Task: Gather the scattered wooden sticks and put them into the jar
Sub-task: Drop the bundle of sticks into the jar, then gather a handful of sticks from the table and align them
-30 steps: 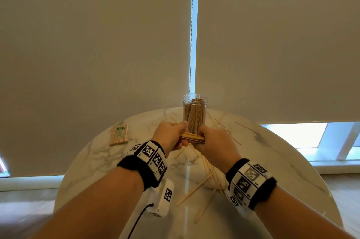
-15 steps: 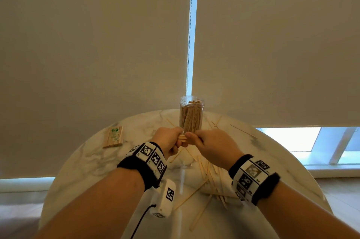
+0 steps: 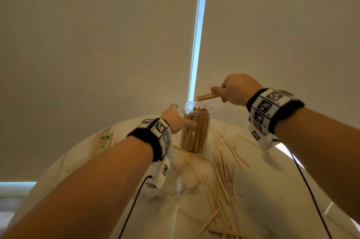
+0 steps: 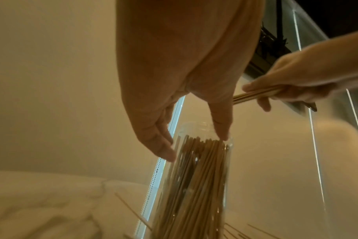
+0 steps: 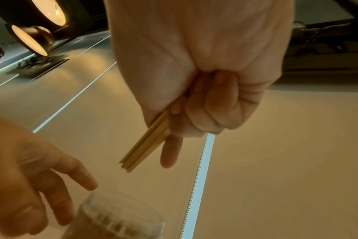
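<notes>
The right hand (image 3: 236,90) is gripping a bundle of sticks (image 3: 206,96) above the jar (image 3: 196,131); the left hand (image 3: 176,120), fingers relaxed, is steadying it; next, tipping them upright.

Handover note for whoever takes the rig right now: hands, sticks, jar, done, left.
Right hand: grips a small bundle of wooden sticks above the jar mouth, not yet in.
Left hand: open, fingers straight at the clear jar near its rim; contact unclear.
Jar: upright on the round marble table, already holding many sticks.
Left: drop this bundle in, then gather the loose sticks in front of and right of the jar.
</notes>
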Motion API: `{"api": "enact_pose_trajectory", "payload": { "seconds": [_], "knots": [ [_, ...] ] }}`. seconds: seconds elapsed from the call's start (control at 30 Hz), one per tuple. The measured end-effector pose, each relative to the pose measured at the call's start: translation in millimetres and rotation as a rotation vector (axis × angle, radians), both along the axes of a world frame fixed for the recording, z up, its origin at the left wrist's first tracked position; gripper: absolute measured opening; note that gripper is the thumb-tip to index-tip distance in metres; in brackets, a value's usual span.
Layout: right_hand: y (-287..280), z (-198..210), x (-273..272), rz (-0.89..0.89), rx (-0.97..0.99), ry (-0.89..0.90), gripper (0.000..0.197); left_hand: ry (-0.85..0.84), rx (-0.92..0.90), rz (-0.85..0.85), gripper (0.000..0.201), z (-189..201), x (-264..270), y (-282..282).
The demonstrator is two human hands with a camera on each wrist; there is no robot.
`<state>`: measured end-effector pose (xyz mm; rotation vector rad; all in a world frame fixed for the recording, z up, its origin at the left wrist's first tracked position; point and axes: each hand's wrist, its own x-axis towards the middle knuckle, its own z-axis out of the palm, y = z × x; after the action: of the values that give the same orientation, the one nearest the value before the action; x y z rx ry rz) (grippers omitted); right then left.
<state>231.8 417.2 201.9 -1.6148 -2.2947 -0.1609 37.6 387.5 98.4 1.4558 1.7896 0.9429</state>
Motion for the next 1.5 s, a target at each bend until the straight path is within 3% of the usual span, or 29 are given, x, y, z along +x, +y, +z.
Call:
{"api": "enact_pose_trajectory", "payload": {
  "seconds": [0.07, 0.13, 0.2, 0.33, 0.43, 0.57, 0.67, 0.8, 0.93, 1.07, 1.2, 1.4, 1.5],
  "knots": [
    [19.7, 4.8, -18.3, 0.011, -0.017, -0.134, 0.054, 0.074, 0.042, -0.057, 0.139, -2.3, 8.1, 19.6],
    [35.9, 5.2, -36.3, 0.024, -0.018, -0.265, 0.051, 0.045, 0.093, -0.072, 0.166, -6.5, 16.4, 38.9],
    [48.5, 2.8, -52.3, 0.035, -0.012, -0.373, 0.051, -0.031, 0.13, -0.06, 0.175, -13.5, 21.5, 53.1],
    [63.2, -7.9, -80.7, 0.055, -0.067, -0.532, 0.049, -0.291, 0.224, -0.139, 0.127, -36.7, 20.8, 68.3],
    [65.1, -21.1, -97.2, 0.094, -0.121, -0.6, 0.045, -0.241, 0.271, -0.12, 0.113, -43.4, 20.4, 68.8],
    [69.4, -27.5, -101.7, 0.091, -0.289, -0.416, 0.027, -0.134, 0.283, -0.074, 0.107, -43.1, 20.2, 67.9],
    [68.1, -36.6, -101.7, 0.102, -0.286, -0.401, 0.015, -0.147, 0.26, -0.087, 0.105, -43.5, 18.7, 68.9],
    [70.3, -42.7, -100.2, 0.106, -0.266, -0.382, 0.018, -0.159, 0.253, -0.085, 0.106, -43.7, 18.2, 68.9],
    [74.4, -30.8, -83.5, 0.142, -0.377, -0.157, 0.004, -0.147, 0.237, -0.09, 0.118, -44.8, 17.8, 68.7],
    [73.5, -37.2, -73.2, 0.177, -0.337, -0.195, 0.016, -0.17, 0.216, -0.097, 0.134, -44.7, 19.5, 65.9],
    [71.2, -35.4, -60.7, 0.261, -0.375, 0.003, 0.011, -0.158, 0.225, -0.097, 0.123, -45.8, 17.1, 65.7],
    [67.3, -42.5, -61.1, 0.277, -0.288, -0.037, 0.005, -0.183, 0.223, -0.112, 0.117, -46.5, 16.2, 67.6],
    [68.9, -42.4, -60.3, 0.273, -0.271, 0.001, 0.014, -0.21, 0.232, -0.132, 0.117, -49.3, 16.3, 68.6]
  ]
}}
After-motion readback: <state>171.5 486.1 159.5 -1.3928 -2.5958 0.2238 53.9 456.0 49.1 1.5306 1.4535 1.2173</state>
